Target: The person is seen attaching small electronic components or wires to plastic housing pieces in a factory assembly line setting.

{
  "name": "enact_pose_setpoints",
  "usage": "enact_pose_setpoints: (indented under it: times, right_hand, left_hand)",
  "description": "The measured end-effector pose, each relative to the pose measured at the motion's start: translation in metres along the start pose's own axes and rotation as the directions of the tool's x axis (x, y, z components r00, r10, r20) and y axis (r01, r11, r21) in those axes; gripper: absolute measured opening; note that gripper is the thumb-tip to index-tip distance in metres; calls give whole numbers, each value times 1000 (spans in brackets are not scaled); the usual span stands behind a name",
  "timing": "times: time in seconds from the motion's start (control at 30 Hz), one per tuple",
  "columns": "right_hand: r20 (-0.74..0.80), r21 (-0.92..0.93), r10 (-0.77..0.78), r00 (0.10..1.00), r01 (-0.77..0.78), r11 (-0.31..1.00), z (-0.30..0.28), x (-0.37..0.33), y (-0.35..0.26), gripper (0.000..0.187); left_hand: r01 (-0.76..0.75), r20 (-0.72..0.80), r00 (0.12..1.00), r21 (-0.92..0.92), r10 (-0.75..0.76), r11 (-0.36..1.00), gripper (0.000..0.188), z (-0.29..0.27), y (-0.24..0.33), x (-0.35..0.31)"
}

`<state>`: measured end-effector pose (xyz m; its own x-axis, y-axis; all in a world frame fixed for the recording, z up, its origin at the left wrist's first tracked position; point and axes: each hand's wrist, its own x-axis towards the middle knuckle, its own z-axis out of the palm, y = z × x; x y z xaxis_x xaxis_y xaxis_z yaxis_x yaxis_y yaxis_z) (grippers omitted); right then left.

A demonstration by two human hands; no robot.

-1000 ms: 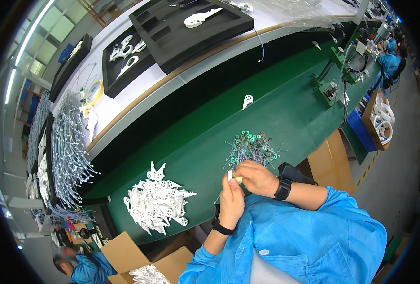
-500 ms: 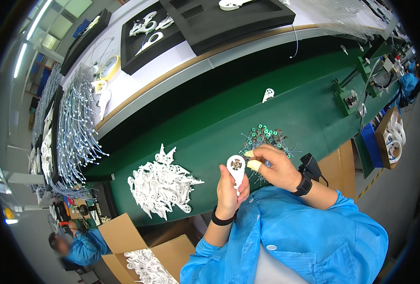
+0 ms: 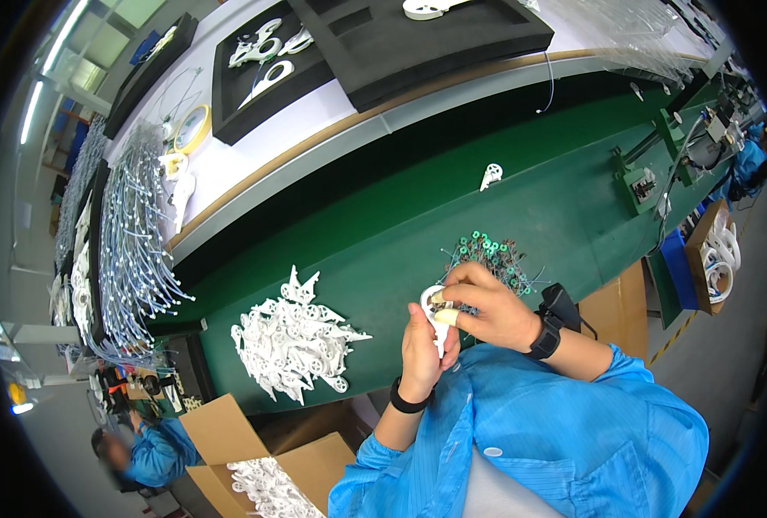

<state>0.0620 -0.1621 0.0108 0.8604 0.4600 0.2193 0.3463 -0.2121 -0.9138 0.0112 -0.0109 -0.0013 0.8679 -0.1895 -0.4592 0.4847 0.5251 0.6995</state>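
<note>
White casing [image 3: 440,331], one, held over the green bench's [image 3: 573,220] near edge: left hand [image 3: 421,356] wrapped round its narrow end, right hand [image 3: 492,311] fingertips at its round head, grip unclear; off-centre finger pressure could tilt it loose.

We see a plain white, round-headed plastic part [image 3: 440,333], and the same white in a heap of spiky plastic pieces [image 3: 293,341]. Snug finger covers [image 3: 446,317] are pale yellow. Our loose cloth jacket [image 3: 565,432] is bright blue, finely striped. We note a flat dark-green worktop [image 3: 565,203], green-ringed parts with brownish wires [image 3: 496,257], a rectangular black foam tray [image 3: 444,60] and yellow-and-black striped floor tape [image 3: 674,336].
</note>
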Motion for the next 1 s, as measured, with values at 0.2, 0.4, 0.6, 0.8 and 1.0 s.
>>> enact_pose_setpoints:
  times: [0.2, 0.4, 0.6, 0.8, 1.0]
  right_hand:
    - [218, 109, 201, 955, -228, 968, 23, 16, 64, 21]
    - [-92, 372, 443, 892, -382, 846, 28, 78, 213, 28]
    - [-150, -581, 668, 729, -612, 537, -25, 106, 288, 20]
    - [-296, -721, 637, 712, -604, 340, -75, 108, 333, 25]
    - [-133, -478, 211, 969, -249, 842, -61, 69, 320, 59]
  left_hand:
    - [144, -35, 989, 46, -142, 989, 58, -42, -27, 22]
    - [75, -257, 964, 52, -59, 996, 58, -70, -35, 11]
    - [-64, -524, 850, 2, 56, 998, 35, -108, -35, -20]
    - [-33, -648, 762, -24, 10, 999, 29, -157, -50, -31]
    - [1, -772, 636, 35, 26, 999, 21, -232, -78, -11]
